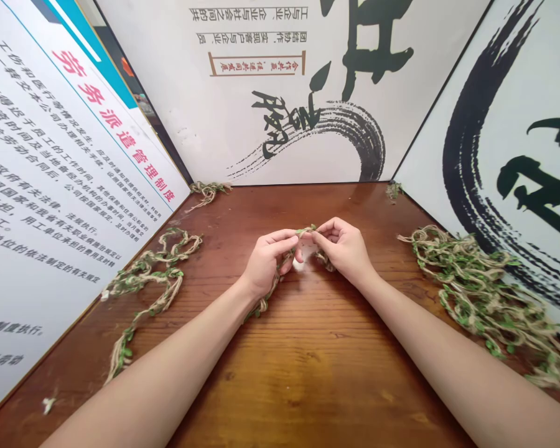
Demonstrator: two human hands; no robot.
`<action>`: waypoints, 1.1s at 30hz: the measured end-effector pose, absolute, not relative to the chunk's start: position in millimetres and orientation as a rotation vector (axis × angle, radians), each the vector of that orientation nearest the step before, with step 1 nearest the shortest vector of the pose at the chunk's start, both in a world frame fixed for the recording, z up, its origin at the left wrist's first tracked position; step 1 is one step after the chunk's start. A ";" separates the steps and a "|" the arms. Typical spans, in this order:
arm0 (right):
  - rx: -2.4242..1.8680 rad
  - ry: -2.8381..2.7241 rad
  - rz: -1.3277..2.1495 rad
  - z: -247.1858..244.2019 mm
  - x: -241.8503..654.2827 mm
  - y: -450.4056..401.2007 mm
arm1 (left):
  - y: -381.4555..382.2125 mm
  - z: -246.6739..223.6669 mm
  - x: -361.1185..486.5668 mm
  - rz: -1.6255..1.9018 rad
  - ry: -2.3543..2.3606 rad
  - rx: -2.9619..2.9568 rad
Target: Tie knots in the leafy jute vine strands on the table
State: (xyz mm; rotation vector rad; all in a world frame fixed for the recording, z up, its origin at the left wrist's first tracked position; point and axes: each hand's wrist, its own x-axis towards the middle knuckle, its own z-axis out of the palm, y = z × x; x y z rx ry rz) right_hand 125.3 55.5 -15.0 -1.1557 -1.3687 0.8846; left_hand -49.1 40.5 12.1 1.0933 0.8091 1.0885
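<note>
Now the left hand (266, 260) and right hand (350, 251) both pinch the twine (307, 231) above the table (326, 373); a loose pinch could let it slip, and a hard tug could strip its leaves (313, 228).

left panel (74, 205): printed text | back panel (280, 93), right panel (494, 155): brushstrokes | wooden table (308, 367): glossy

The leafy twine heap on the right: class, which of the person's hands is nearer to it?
Right. The right hand is left of the leafy twine heap, apart from it; the left hand is farther left, beyond the right hand.
</note>
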 end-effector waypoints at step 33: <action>-1.048 -1.697 0.979 -11.3 126.9 54.0 | 42.9 0.3 -38.1 1.201 0.976 1.040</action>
